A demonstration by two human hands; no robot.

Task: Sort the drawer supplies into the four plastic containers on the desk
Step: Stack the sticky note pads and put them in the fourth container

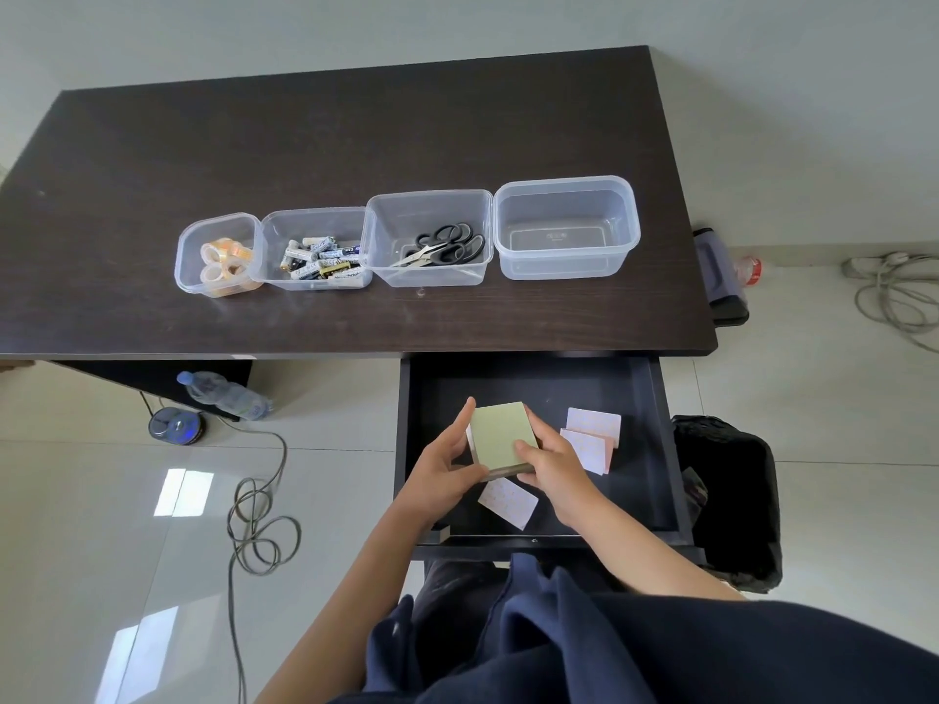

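Over the open dark drawer (655, 449), my left hand (444, 470) and my right hand (551, 467) both grip a stack of sticky-note pads (502, 434) with a green pad on top. Pink note pads (592, 439) lie to the right in the drawer, and another pink pad (508, 502) lies below the stack. On the desk stand four clear containers in a row: one with tape rolls (223, 259), one with batteries (322, 261), one with scissors (442, 246), and an empty one (566, 228) at the right.
The dark desk (305, 144) stretches behind the drawer. A black waste bin (731, 500) stands right of the drawer. On the floor at the left lie a water bottle (223, 393), a round device (178, 425) and a looped cable (259, 520). More cables (894, 292) lie far right.
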